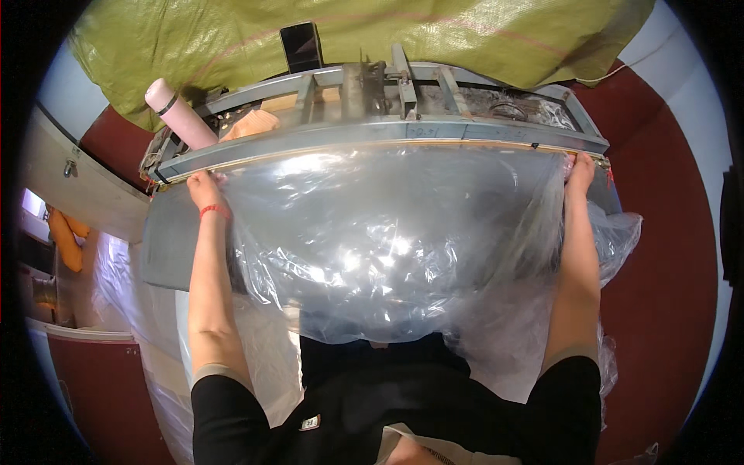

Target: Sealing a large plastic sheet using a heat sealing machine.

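Observation:
A wide clear plastic sheet (372, 225) stretches between my hands over a dark grey work surface (169, 232). Its far edge lies along the long metal bar (349, 133) of a frame that looks like a bag sealer. My left hand (203, 188), closed, grips the sheet's far left corner beside the bar's left end. At the opposite end, my right hand (580, 169) is closed on the far right corner. Both arms reach straight forward. The sheet's near part sags toward my body, and folds of it bunch beside my right forearm.
A pink bottle (180, 115) leans inside the frame at the left, near an orange cloth (252, 124). A dark phone (301, 46) rests against the yellow-green woven sheet (465, 39) behind. More clear plastic (616, 236) hangs at the right. A pale door (89, 170) stands at the left.

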